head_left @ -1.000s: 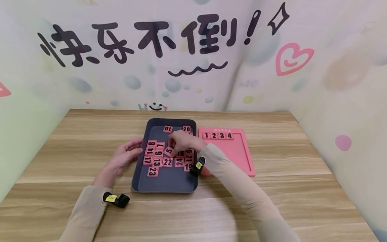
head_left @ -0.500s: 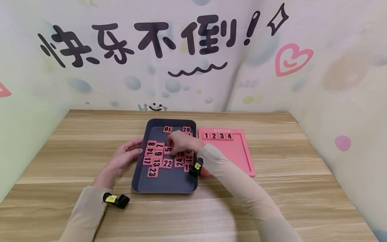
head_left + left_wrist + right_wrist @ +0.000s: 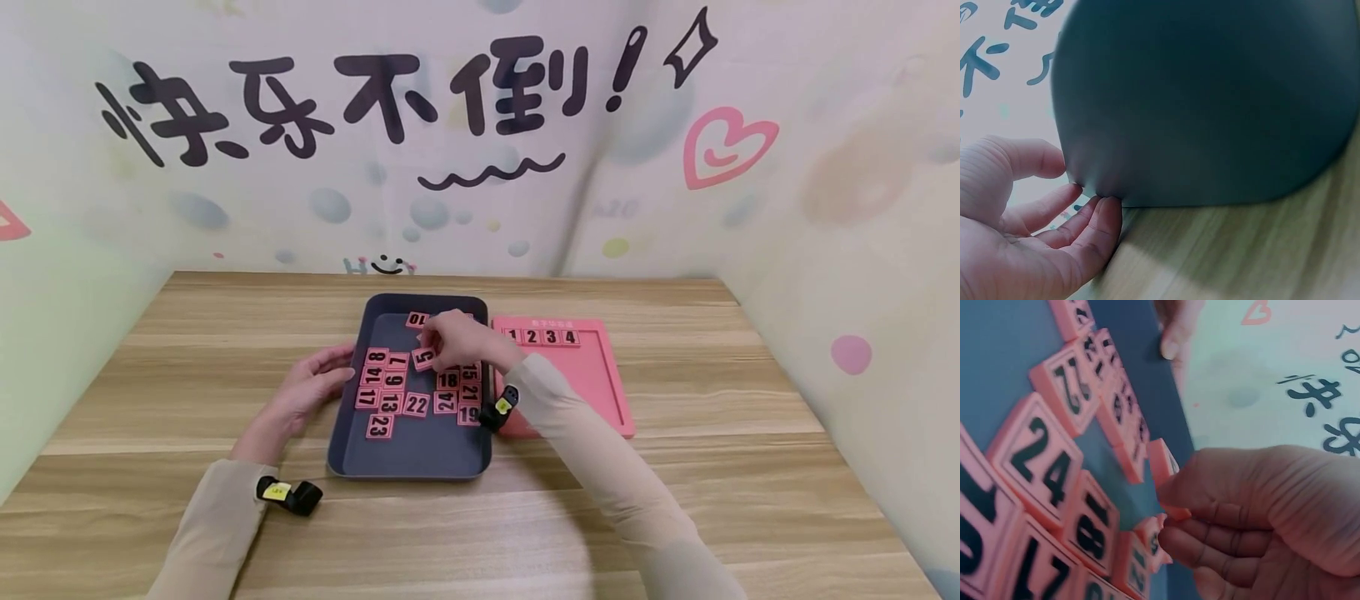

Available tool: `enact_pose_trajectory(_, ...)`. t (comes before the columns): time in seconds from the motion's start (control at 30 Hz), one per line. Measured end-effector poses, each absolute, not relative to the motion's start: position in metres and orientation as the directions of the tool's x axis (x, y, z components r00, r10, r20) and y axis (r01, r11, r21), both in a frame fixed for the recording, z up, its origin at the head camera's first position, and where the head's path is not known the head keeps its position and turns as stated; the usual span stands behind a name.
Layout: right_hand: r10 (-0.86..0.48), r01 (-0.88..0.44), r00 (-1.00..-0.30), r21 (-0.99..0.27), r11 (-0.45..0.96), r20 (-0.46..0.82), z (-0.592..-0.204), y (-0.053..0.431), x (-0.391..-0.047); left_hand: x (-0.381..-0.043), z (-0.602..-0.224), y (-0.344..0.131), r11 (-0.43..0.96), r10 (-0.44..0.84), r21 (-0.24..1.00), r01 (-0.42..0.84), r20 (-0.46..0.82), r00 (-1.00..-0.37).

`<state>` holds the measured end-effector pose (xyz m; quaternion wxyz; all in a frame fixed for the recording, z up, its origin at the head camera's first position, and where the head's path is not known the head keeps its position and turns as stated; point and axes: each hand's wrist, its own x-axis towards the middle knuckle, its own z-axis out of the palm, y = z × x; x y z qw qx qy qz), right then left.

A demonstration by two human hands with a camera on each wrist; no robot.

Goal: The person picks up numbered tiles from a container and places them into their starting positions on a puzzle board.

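Observation:
In the head view my right hand (image 3: pixel 463 340) is over the dark tray (image 3: pixel 408 454), pinching a pink number tile marked 5 (image 3: pixel 423 359) between thumb and fingers. The right wrist view shows this tile (image 3: pixel 1161 464) tilted up on edge, its face mostly turned away. My left hand (image 3: pixel 311 383) holds the tray's left side, thumb at the rim and fingertips against the outer wall (image 3: pixel 1197 125). Several more number tiles lie in the tray, among them 22 (image 3: pixel 416 405), 24 (image 3: pixel 446 402) and 18 (image 3: pixel 447 381). Some tiles are hidden behind my right hand.
Right beside the tray lies a pink frame board (image 3: pixel 562 392), with tiles 1, 2, 3 and 4 (image 3: pixel 570 337) in a row along its top. Both stand on a wood-grain table (image 3: pixel 720 417), backed by a printed wall sheet (image 3: pixel 300 217).
The 5 tile, first lying slanted and then turned among the others, has moved slightly up and right with my right hand, uncovering tile 18. My left hand has stayed put.

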<state>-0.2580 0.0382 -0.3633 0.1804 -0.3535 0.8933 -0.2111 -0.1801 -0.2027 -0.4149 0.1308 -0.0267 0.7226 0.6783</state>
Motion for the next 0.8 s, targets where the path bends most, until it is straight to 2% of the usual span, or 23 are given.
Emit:
enact_pose_trajectory(0.4, -0.7, -0.534, -0.713, -0.622, 0.572, -0.032, -0.352, 0.083, -0.26, -0.181, -0.414, -0.203, 0.082, 0.136, 0.972, -0.219, -0.229, -0.964)
enact_pose_trajectory(0.8, -0.652, -0.521, -0.754, -0.677, 0.52, 0.079, -0.359, 0.152, -0.257, -0.18, -0.415, -0.203, 0.085, 0.139, 0.97, -0.227, -0.237, -0.961)
